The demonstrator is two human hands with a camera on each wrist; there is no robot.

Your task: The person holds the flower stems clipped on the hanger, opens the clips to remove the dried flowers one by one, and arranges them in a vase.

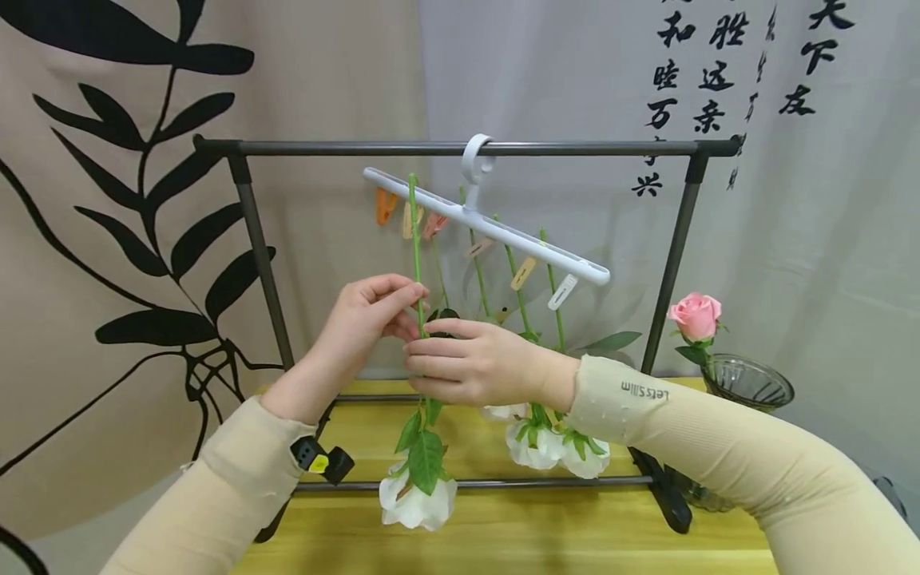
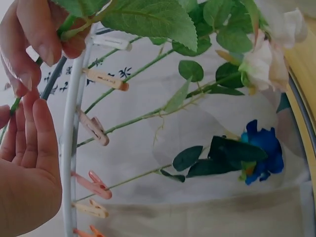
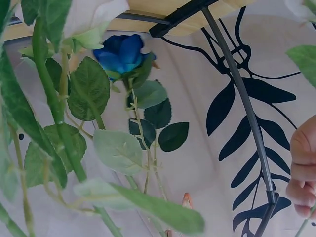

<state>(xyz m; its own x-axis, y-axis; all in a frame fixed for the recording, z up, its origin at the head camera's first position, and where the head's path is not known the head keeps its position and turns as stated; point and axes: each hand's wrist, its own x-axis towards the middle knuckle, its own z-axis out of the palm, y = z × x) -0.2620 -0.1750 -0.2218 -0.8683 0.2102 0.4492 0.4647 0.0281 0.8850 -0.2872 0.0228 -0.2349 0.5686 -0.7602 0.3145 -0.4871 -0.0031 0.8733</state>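
Observation:
A white artificial rose (image 1: 418, 503) hangs head down in front of the white clip hanger (image 1: 517, 235), its green stem (image 1: 414, 224) rising past the bar. High on that stem, my left hand (image 1: 377, 307) pinches it between thumb and fingers. Just below, the fingers of my right hand (image 1: 489, 363) curl round the stem above the leaves; the left wrist view shows this grip. Behind, more white roses (image 1: 535, 447) and a blue rose (image 2: 266, 150) hang upside down from the hanger's clips. An orange clip (image 1: 386, 206) and a yellow clip (image 1: 412, 221) are near the hanger's left end.
The hanger, tilted down to the right, hooks over a dark rack's top rail (image 1: 345, 148). The rack stands on a yellow wooden table (image 1: 575, 535). At right, a pink rose (image 1: 695, 317) stands in a glass vase (image 1: 751, 383). A printed curtain (image 1: 345, 64) hangs behind.

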